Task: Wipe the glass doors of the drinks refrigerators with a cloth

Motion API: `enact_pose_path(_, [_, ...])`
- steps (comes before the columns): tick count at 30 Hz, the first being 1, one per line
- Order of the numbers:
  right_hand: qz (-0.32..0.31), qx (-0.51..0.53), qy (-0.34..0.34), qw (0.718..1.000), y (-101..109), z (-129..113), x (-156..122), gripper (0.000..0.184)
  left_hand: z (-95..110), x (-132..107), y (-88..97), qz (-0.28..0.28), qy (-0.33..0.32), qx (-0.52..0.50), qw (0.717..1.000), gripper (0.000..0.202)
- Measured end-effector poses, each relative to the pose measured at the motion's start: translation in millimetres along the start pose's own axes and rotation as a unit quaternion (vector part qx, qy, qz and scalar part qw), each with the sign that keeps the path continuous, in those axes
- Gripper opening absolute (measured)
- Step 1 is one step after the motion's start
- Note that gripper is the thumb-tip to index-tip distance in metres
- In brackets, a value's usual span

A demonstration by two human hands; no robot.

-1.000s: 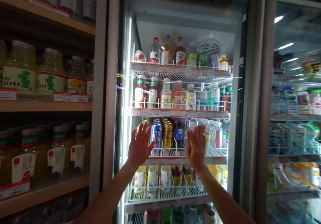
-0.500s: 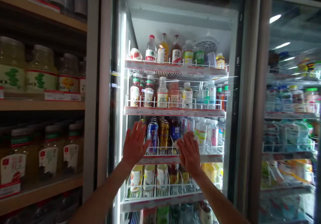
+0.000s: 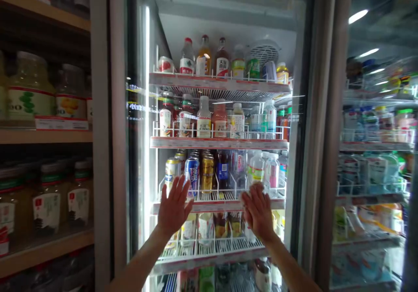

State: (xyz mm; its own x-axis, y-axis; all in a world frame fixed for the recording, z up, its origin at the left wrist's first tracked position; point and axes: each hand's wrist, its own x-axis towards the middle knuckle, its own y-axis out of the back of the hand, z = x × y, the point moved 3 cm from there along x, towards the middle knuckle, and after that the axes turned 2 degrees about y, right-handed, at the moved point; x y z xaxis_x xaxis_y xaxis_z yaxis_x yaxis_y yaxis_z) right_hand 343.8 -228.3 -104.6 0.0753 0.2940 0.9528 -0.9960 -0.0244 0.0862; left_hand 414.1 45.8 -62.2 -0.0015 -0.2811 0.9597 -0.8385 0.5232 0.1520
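At the far left stand wooden shelves [image 3: 45,136] loaded with big jars [image 3: 31,91] of pale fruit, well apart from either hand. Next comes the grey door frame [image 3: 117,130] of a lit drinks cooler, and across its opening the glass door [image 3: 228,22], which shows only as faint reflections near its left edge. The left hand [image 3: 173,207] lies flat against that glass, fingers spread and straight, gripping nothing; behind it, on the far side of the pane, 3 cans [image 3: 192,174] in silver, blue and gold stand at the front of the 3rd wire shelf [image 3: 215,205]. The right hand [image 3: 257,211] is pressed to the glass at about the same height, fingers likewise extended and together, palm on the pane and empty, with clear and white bottles [image 3: 256,170] on the shelf just behind it. To the right a second cooler [image 3: 375,152] stands closed, its glass full of ceiling-light glare. As I judge it, the handling of the door is nearly through: the pane covers the whole opening, all 5 visible shelves are stocked and in order, and no drink is in either hand. The door looks shut against its frame, though the dim edges do not let me say whether it is fully seated. Both palms are not yet off the glass.
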Motion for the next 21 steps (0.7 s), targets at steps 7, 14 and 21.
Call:
enact_pose_path(7, [0.118, -0.051, -0.166, 0.978, 14.7, 55.9, -4.7, 0.055, -0.2, 2.3, 1.9, -0.003, -0.005, 0.012, 1.0, 0.065])
enact_pose_path(14, [0.006, 0.001, -0.007, 1.0, 6.5, 25.2, 13.3, 0.057, 0.3, 1.6, 1.0, 0.005, -0.004, 0.003, 1.0, 0.063])
enact_pose_path(21, [0.145, -0.013, -0.118, 0.982, 2.5, 44.1, 50.9, 0.053, -1.5, -0.2, 0.5, -0.011, -0.01, 0.019, 1.0, 0.066])
